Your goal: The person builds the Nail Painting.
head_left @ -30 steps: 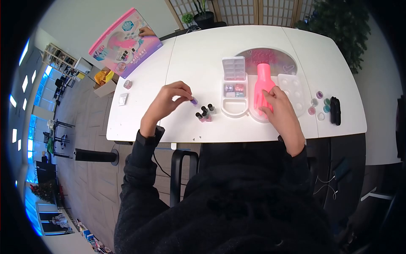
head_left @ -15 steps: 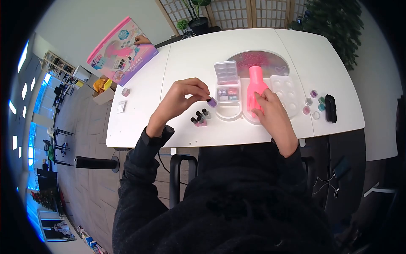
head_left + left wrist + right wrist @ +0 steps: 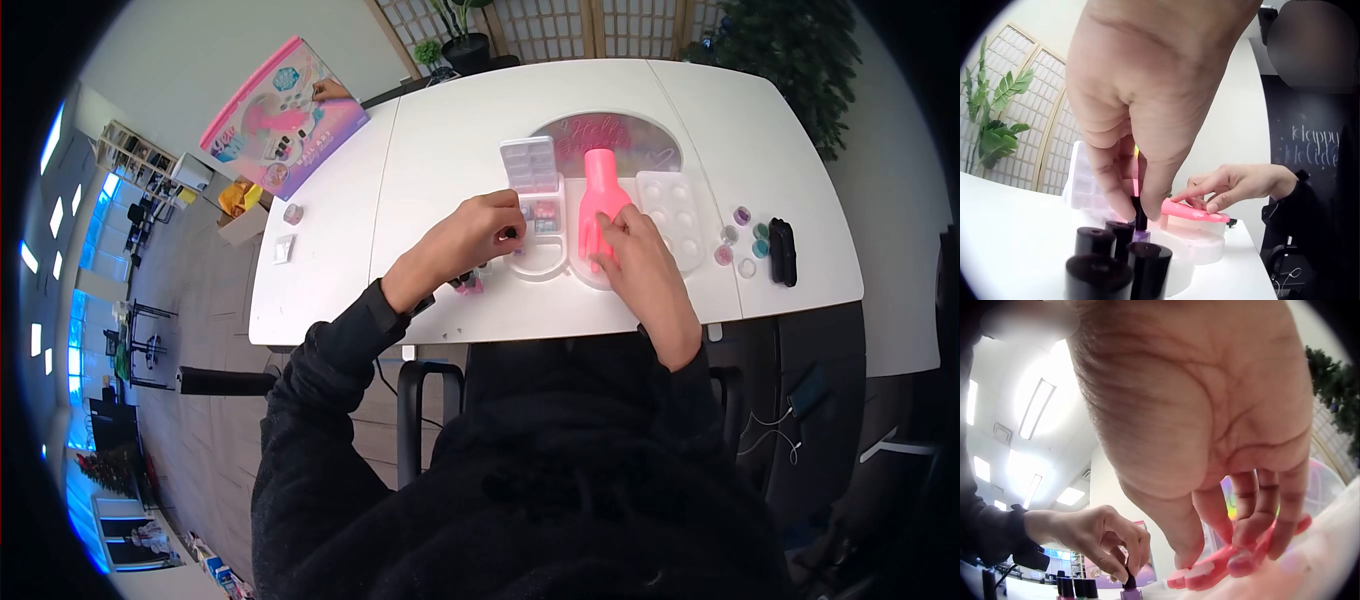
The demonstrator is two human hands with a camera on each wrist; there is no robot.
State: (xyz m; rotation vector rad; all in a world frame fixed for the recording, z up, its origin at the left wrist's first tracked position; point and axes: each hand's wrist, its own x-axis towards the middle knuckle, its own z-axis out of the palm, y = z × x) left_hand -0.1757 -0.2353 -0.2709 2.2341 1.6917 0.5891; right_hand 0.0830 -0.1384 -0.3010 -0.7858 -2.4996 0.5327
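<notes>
My left hand (image 3: 478,238) pinches the black cap of a purple nail polish bottle (image 3: 1131,593) between thumb and fingertips. The bottle is upright, at the left edge of the white nail station (image 3: 540,270). A pink model hand (image 3: 601,180) lies palm-down on that station. Across its fingers sits my right hand (image 3: 650,285), thumb at one fingertip and the other fingers bent over it. White shows on one of the model's nails in the right wrist view. Several other black-capped polish bottles (image 3: 1096,240) stand just left of the purple one, partly hidden under my left hand in the head view.
A lidded case (image 3: 528,165) stands open beside the model hand, with small coloured pieces in it. Right of it are a white palette (image 3: 668,215), several glitter pots (image 3: 741,215) and a black pouch (image 3: 783,252). The kit box (image 3: 285,120) stands at the back left.
My left hand has carried the purple polish bottle rightward from beside the other bottles to the station's edge. My right hand has stayed on the pink model hand.
</notes>
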